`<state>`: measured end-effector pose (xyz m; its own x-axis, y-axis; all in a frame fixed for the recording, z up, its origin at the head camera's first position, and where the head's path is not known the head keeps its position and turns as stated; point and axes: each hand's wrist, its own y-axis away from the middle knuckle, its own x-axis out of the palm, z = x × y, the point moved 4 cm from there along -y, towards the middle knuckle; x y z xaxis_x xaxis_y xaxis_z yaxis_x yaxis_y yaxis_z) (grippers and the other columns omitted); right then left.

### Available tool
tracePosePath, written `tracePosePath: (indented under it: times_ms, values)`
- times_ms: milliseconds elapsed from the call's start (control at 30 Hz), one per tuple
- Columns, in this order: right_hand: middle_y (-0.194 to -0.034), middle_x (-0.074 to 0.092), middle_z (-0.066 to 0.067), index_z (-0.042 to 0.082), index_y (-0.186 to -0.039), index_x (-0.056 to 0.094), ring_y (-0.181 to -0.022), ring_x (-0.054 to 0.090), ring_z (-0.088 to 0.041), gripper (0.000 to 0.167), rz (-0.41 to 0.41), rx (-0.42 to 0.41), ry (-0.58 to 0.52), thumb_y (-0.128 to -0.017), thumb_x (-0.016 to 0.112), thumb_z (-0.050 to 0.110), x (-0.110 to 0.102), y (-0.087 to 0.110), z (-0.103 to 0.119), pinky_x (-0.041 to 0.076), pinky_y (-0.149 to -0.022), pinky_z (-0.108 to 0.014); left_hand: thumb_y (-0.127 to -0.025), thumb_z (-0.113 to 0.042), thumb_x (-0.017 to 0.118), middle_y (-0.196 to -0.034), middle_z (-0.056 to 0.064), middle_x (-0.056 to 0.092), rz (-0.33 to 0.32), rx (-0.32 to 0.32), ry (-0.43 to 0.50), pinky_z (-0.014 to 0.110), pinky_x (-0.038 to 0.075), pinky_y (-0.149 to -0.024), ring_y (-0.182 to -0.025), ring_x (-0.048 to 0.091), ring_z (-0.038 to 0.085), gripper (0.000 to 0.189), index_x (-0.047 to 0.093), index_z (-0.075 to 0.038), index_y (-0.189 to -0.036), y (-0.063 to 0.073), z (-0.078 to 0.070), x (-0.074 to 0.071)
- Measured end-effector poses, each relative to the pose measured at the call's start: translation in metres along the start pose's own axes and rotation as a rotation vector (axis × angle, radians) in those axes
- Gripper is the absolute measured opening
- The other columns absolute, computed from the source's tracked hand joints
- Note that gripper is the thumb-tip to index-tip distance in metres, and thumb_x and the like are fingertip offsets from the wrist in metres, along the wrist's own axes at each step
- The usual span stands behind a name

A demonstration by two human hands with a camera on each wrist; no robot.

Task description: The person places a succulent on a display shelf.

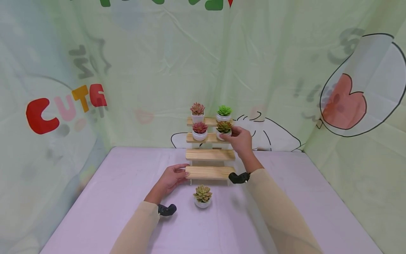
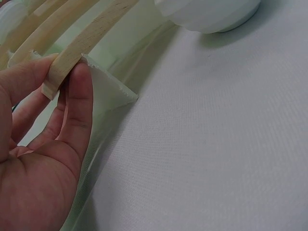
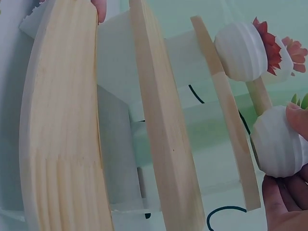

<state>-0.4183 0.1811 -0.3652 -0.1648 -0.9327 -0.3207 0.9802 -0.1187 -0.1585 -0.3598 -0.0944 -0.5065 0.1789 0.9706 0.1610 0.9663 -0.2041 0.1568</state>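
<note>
A stepped wooden plant stand (image 1: 210,154) stands on the table, its boards rising toward the back. My left hand (image 1: 172,179) pinches the left end of the lowest board (image 2: 77,50) between thumb and fingers. With my right hand (image 1: 241,139) I grip the white pot of a green-and-red succulent (image 1: 224,129), at the right of the second board from the top; in the right wrist view its white pot (image 3: 278,142) is against that board. Left of it sits a dark red succulent (image 1: 200,131). On the top board are a pink succulent (image 1: 197,112) and a bright green one (image 1: 224,112).
A yellowish succulent in a white pot (image 1: 202,196) stands on the table in front of the stand. The pale cloth-covered table (image 1: 104,211) meets printed curtains (image 1: 152,70) at the back and sides. A black wrist device (image 1: 239,177) sits at the right cuff.
</note>
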Motion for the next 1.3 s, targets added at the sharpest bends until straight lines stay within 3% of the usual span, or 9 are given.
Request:
tracePosePath:
  times_ms: [467,667,933,1300]
  values:
    - [-0.131,0.068,-0.017,0.005,-0.140,0.061,-0.114,0.061,-0.028,0.064,-0.002,-0.031,0.061,-0.086,0.084,0.030,0.003,-0.002,-0.003,0.055,-0.096,-0.044,-0.095,0.003,0.067,-0.127,0.024,0.067,0.004,-0.012,0.002,0.041,0.062,-0.094,-0.101,0.071,0.021,0.050,0.055,0.002,-0.144,-0.003,0.002,-0.002]
    - [-0.137,0.065,-0.017,0.005,-0.143,0.059,-0.123,0.062,-0.030,0.066,0.025,-0.053,0.105,-0.088,0.083,0.032,0.004,0.001,-0.003,0.055,-0.103,-0.047,-0.096,0.002,0.065,-0.131,0.027,0.064,0.016,0.001,-0.014,0.041,0.062,-0.094,-0.102,0.070,0.022,0.050,0.053,0.003,-0.145,-0.003,0.002,-0.001]
    - [-0.147,0.058,-0.018,0.002,-0.149,0.051,-0.134,0.058,-0.030,0.072,0.028,-0.015,-0.034,-0.088,0.082,0.025,-0.003,0.015,-0.005,0.051,-0.111,-0.043,-0.096,0.001,0.066,-0.131,0.025,0.065,-0.002,-0.017,-0.024,0.039,0.062,-0.093,-0.105,0.070,0.023,0.049,0.055,0.000,-0.144,-0.002,0.001,-0.001]
    - [-0.147,0.058,-0.017,0.001,-0.144,0.055,-0.136,0.056,-0.031,0.067,0.016,-0.067,-0.061,-0.088,0.082,0.028,-0.007,0.041,-0.015,0.048,-0.114,-0.039,-0.096,0.000,0.067,-0.128,0.024,0.067,0.000,-0.022,-0.013,0.038,0.063,-0.091,-0.103,0.071,0.022,0.048,0.057,0.000,-0.143,-0.004,0.003,-0.003]
